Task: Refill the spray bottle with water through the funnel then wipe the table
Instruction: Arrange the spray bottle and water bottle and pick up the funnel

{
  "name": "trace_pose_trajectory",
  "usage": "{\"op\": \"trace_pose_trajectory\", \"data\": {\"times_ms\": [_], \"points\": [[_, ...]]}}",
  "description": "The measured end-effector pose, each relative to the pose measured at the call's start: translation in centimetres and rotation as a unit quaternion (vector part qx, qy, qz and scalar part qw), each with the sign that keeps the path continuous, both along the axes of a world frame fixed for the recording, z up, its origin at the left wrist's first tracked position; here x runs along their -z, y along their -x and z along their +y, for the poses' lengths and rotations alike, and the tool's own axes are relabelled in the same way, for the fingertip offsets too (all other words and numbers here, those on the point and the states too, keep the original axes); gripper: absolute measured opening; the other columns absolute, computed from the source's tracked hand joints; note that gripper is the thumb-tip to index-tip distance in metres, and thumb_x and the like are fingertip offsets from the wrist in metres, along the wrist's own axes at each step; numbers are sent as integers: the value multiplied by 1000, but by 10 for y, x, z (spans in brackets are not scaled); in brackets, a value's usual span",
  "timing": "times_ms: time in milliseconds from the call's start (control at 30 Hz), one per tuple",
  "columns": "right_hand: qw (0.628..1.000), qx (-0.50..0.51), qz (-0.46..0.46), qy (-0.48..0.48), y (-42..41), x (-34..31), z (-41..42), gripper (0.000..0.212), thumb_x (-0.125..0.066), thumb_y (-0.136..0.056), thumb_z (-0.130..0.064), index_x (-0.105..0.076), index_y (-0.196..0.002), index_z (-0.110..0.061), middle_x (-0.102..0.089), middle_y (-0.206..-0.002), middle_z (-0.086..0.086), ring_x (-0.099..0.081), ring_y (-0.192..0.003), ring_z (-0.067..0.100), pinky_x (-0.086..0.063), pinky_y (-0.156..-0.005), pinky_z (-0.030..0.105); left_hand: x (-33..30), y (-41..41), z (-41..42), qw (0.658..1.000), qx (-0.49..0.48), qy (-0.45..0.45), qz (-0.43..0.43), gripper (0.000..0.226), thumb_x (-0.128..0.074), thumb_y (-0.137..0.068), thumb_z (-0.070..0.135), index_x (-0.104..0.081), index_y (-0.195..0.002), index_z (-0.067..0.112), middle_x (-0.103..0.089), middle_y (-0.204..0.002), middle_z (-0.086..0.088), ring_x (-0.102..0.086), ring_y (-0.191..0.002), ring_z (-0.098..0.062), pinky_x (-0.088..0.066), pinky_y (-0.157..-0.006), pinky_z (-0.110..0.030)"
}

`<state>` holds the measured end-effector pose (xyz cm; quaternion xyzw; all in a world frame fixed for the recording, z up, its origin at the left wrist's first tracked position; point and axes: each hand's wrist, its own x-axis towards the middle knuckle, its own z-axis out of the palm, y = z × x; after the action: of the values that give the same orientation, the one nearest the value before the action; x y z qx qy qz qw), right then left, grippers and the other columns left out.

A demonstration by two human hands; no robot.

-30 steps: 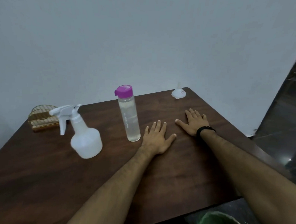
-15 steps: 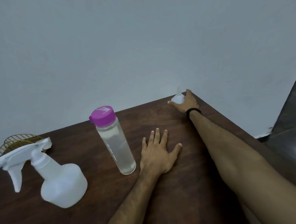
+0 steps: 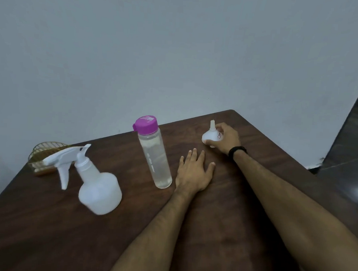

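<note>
Since the frame before, the funnel (image 3: 210, 136) had been picked up from the far corner of the table (image 3: 44, 232) and brought nearer to the water bottle (image 3: 154, 152). It was gripped by the curled fingers of the right hand (image 3: 225, 141), spout up, to the right of the water bottle. The left hand (image 3: 193, 173) was laid flat on the table just right of the water bottle, fingers straight and spread. The spray bottle (image 3: 92, 180) was stood to the left of the water bottle, cap on. A gold rack (image 3: 46, 155) was seen further left of the water bottle, behind the spray bottle.
</note>
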<state>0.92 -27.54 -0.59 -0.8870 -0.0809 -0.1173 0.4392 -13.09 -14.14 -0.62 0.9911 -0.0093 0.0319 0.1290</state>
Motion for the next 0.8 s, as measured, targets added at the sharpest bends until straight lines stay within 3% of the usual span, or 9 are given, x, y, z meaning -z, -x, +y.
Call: {"op": "trace_pose_trajectory", "data": {"times_ms": [133, 400, 533, 633, 733, 800], "points": [[1000, -17, -14, 16, 53, 2, 0, 68, -92, -60, -44, -63, -117, -20, -65, -117, -1, -56, -97, 10, -50, -86, 27, 0, 35, 2, 1000, 17, 19, -13, 61, -29, -105, 47, -28, -157, 15, -20, -165, -13, -14, -154, -26, -8, -125, -45], [998, -42, -21, 52, 129, 5, -1, 69, -89, -65, -44, -60, -122, -18, -59, -115, 0, -58, -103, 17, -49, -89, 29, 3, 108, 31, 996, 53, 59, -41, 56, -41, -104, 41, -37, -153, 14, -27, -163, -11, -22, -152, -24, -16, -124, -37], [998, -38, -4, 59, 157, 3, 2, 73, -88, -68, -42, -55, -128, -17, -55, -126, 3, -54, -112, 18, -47, -94, 30, 4, 137, 50, 993, 46, 88, -56, 55, -48, -101, 42, -45, -150, 16, -36, -160, -4, -30, -149, -18, -27, -120, -34], [999, 16, -48, 4, 180, -3, 8, 77, -88, -67, -44, -53, -130, -17, -47, -133, 4, -49, -119, 18, -45, -93, 30, 2, 159, 69, 988, 43, 113, -92, 48, -54, -98, 39, -52, -142, 19, -53, -145, 2, -48, -134, -16, -42, -110, -34], [983, 56, -160, -68, 211, -10, 27, 50, -83, -76, -38, -60, -113, -16, -56, -118, 3, -54, -104, 17, -43, -81, 24, -4, 180, 95, 978, 14, 130, -165, 39, -58, -96, 33, -58, -133, 21, -62, -125, 6, -56, -113, -10, -49, -96, -31], [976, 7, -196, -90, 232, -13, 49, 31, -80, -80, -33, -61, -100, -20, -60, -102, -1, -55, -89, 14, -44, -78, 18, -8, 192, 117, 963, -23, 132, -234, 31, -59, -95, 27, -64, -125, 20, -65, -115, 6, -58, -105, -8, -52, -89, -29]]}}
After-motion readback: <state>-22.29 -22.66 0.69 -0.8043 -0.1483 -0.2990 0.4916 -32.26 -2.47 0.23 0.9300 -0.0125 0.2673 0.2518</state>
